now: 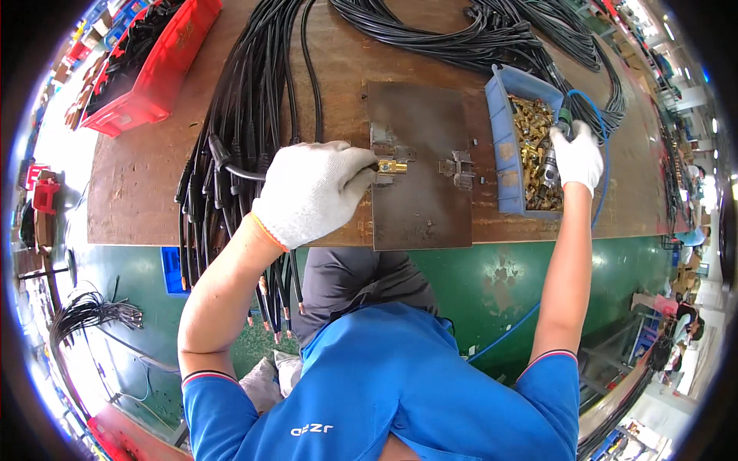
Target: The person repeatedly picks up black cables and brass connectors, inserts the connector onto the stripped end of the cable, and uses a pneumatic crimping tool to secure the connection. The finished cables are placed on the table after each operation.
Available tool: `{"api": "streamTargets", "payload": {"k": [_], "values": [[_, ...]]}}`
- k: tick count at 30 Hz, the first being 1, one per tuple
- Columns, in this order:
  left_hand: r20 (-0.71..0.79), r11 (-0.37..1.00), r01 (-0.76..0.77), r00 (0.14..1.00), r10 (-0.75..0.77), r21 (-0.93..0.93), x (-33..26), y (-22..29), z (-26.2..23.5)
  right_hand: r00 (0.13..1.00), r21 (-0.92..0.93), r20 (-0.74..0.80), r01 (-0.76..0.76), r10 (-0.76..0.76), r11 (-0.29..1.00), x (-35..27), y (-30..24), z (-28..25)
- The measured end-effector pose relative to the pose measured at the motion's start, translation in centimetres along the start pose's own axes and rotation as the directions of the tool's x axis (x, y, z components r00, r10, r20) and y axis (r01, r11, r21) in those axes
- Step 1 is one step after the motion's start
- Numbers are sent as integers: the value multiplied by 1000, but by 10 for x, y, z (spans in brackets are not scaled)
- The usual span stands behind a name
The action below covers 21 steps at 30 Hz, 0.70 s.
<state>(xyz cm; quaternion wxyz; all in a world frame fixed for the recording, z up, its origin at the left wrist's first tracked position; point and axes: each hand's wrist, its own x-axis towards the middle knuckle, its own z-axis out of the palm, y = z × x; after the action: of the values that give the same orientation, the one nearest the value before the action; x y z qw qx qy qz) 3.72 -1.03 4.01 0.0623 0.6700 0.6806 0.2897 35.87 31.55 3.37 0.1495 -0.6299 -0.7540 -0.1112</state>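
Note:
A white-gloved left hand, my left hand, pinches a black cable near its end. From the fingertips a brass connector sticks out over a dark metal plate with small metal holders on it. At the right, my right hand, also gloved, is closed around an air screwdriver with a grey body and a blue hose. The tool lies over a blue bin full of brass connectors. My fingers hide part of the tool's grip.
Bundles of black cables hang over the table's near edge at the left, and more coiled cables lie across the back. A red crate with black parts stands at the far left of the brown table.

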Motion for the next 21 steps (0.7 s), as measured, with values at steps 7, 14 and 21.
{"api": "streamTargets", "payload": {"k": [7,14,21], "values": [[33,998,51,998,-52,39,8,5,0,827,925,121,106,-550,364,-107,-122,-57],[-20,999,35,999,-34,28,4,1,9,654,920,316,-389,-687,53,-157,-165,-38],[-90,979,-116,987,133,169,3,14,6,616,816,433,-577,-658,-3,-156,-154,-33]]}}
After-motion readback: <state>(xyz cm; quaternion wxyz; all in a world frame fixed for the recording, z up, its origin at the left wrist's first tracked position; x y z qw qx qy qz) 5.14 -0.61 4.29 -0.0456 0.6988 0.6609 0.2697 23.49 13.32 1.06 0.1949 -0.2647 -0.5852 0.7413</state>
